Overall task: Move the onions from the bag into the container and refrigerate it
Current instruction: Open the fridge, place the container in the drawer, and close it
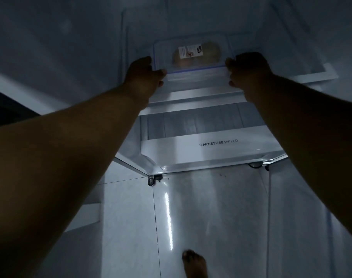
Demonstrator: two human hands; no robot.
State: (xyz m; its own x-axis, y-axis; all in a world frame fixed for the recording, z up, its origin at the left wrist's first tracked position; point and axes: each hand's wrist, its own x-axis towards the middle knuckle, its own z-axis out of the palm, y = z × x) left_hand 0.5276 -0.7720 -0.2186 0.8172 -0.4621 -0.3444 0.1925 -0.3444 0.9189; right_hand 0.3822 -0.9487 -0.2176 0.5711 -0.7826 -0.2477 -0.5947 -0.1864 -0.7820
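Both arms reach into the open fridge. The left hand (145,72) and right hand (248,70) grip opposite ends of a clear lidded container (191,55), brownish onions (208,55) blurred inside. Below the hands, a drawer (211,146) reads "MOISTURE SHIELD".

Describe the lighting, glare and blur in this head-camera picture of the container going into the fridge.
Head view: dim, bluish light throughout; both forearms are in dark shadow, the left hand and right hand nearly silhouettes. The container is soft with blur, its label unreadable and its contents only brownish shapes. A bright streak of glare runs down the floor tile. Wide-angle distortion bends the fridge walls and stretches the arms.
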